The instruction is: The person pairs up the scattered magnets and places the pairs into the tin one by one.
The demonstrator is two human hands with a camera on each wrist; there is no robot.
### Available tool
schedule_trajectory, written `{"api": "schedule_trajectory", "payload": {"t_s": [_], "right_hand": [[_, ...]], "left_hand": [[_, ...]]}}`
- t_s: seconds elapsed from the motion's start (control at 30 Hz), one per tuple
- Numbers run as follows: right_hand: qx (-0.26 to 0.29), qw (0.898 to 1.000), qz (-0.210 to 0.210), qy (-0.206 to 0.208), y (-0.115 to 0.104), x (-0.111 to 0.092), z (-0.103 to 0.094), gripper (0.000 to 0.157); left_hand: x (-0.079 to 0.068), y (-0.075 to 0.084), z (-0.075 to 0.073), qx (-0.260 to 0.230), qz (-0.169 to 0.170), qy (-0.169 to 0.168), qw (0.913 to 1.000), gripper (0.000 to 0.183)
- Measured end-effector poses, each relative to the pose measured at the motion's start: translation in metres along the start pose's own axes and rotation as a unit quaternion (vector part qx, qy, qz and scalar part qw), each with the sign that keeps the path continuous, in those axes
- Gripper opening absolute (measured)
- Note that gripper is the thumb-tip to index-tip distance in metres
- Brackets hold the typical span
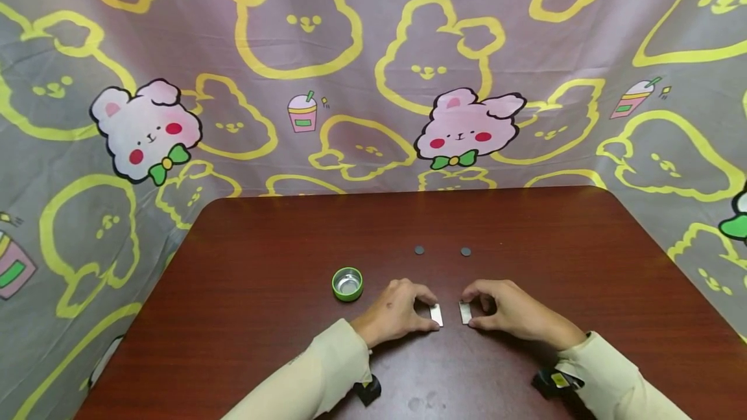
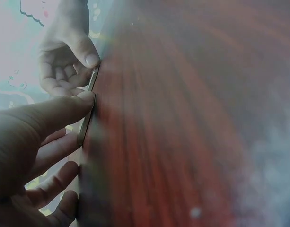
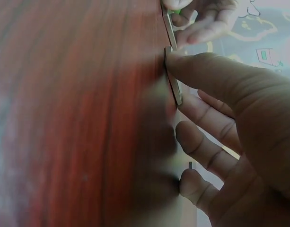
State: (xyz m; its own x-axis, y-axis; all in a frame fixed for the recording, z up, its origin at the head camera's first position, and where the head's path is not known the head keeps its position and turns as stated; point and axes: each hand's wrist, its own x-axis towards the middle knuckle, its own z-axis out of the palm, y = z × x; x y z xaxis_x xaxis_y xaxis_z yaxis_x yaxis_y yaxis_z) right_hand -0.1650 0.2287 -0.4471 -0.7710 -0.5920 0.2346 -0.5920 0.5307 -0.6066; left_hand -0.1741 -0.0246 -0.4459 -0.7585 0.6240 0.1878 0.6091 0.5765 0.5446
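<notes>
Two thin, pale rectangular plates lie near each other on the dark wooden table. My left hand (image 1: 395,312) pinches the left plate (image 1: 436,315) by its ends between thumb and forefinger. On the other side, my right hand (image 1: 512,311) holds the right plate (image 1: 465,313) the same way. A narrow gap separates the plates in the head view. Seen edge-on in the left wrist view, the left plate (image 2: 87,122) is close against the tabletop; the right wrist view shows the right plate (image 3: 173,81) likewise. Beyond the hands lie two small dark discs, one left (image 1: 419,250), one right (image 1: 465,252).
A small green-rimmed metal bowl (image 1: 347,284) stands on the table to the left of my left hand. The reddish-brown table (image 1: 280,232) ends at a patterned cloth (image 1: 362,50) that hangs behind it and on both sides. Black wrist devices sit below both sleeves.
</notes>
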Motion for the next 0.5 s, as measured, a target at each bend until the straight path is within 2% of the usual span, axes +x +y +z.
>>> {"api": "schedule_trajectory", "payload": {"t_s": [0.3,0.5], "right_hand": [[-0.008,1.000,0.004,-0.007,-0.0057,0.0060,0.0043,0.032],[-0.012,1.000,0.004,-0.010,-0.0084,0.0096,0.0071,0.033]], "left_hand": [[0.0047,0.0014,0.0013,0.003,0.009,0.004,0.9999,0.033],[0.0088,0.0048,0.0029,-0.001,0.001,-0.003,1.0000,0.032]]}}
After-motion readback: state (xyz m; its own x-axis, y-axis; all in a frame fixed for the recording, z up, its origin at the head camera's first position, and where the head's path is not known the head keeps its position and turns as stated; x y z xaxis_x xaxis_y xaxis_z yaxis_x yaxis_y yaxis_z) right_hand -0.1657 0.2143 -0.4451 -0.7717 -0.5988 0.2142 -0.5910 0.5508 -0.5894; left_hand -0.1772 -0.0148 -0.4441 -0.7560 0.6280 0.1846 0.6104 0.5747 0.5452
